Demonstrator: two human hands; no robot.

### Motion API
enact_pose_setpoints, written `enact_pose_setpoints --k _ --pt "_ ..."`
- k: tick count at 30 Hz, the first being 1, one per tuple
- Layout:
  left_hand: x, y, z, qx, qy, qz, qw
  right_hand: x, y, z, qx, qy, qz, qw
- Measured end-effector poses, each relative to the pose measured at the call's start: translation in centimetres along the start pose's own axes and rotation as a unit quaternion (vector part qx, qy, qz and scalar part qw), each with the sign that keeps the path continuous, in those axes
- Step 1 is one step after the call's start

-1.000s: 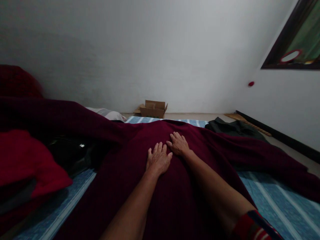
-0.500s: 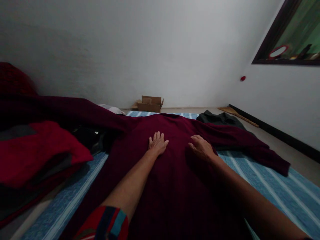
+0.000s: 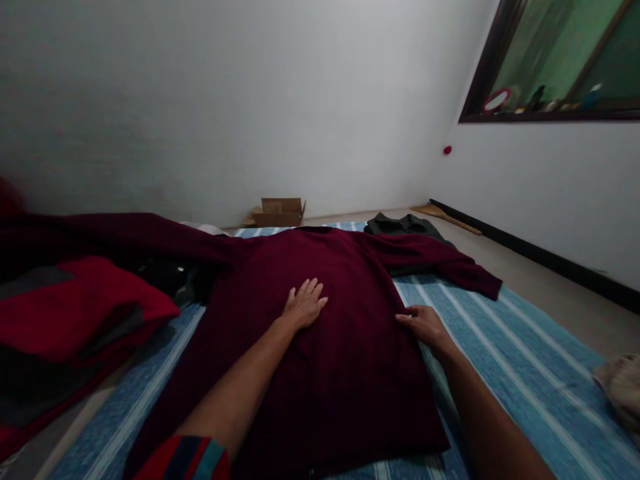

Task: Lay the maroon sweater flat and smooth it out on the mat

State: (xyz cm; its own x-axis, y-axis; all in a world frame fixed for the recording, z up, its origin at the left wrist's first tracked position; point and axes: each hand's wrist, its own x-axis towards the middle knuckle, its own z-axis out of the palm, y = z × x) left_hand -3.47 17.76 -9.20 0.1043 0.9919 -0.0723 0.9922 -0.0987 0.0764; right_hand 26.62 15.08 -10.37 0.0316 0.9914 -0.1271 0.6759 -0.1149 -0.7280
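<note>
A dark maroon sweater (image 3: 340, 360) lies spread flat on a blue striped mat (image 3: 505, 347), sleeves stretched out to both sides. My left hand (image 3: 303, 305) rests palm down on the middle of the sweater's body, fingers apart. My right hand (image 3: 424, 325) lies flat at the sweater's right side edge, where the cloth meets the mat. Neither hand grips anything.
A pile of red and dark clothes (image 3: 65, 320) sits at the left. A dark green garment (image 3: 403, 225) lies beyond the right sleeve. A cardboard box (image 3: 277, 212) stands against the far wall. Pale cloth (image 3: 623, 390) shows at the right edge, and a window (image 3: 565, 60) is upper right.
My right hand slid from the middle of the sweater outward to its right edge. My left hand stayed near the centre. The view turned so more mat shows on the right.
</note>
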Motion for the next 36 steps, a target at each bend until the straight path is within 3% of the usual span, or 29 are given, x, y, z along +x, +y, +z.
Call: enact_pose_setpoints --k 5,10,18,25,30,36 --pt "-2.0 1.9 -1.0 -0.035 -0.016 0.006 0.999 -0.6 0.0 0.5 0.017 0.006 0.007 1.000" --pt "-4.2 3.0 0.3 -0.009 -0.003 0.051 0.999 -0.5 0.3 0.5 0.030 0.006 0.017 0.999" --pt "-5.1 3.8 -0.1 0.000 -0.023 0.037 0.999 -2.6 0.6 -1.2 0.080 -0.090 0.041 0.992" --pt "-8.9 4.8 0.0 -0.027 -0.033 0.054 0.998 -6.3 1.5 -1.3 0.121 -0.124 0.043 0.984" --pt "-10.0 4.7 0.6 -0.073 0.001 0.056 0.996 -6.9 2.0 -1.2 0.117 -0.119 0.051 0.985" --pt "-12.1 2.7 -0.3 -0.222 0.050 0.092 0.969 -7.4 2.4 -1.7 0.081 -0.098 0.045 0.991"
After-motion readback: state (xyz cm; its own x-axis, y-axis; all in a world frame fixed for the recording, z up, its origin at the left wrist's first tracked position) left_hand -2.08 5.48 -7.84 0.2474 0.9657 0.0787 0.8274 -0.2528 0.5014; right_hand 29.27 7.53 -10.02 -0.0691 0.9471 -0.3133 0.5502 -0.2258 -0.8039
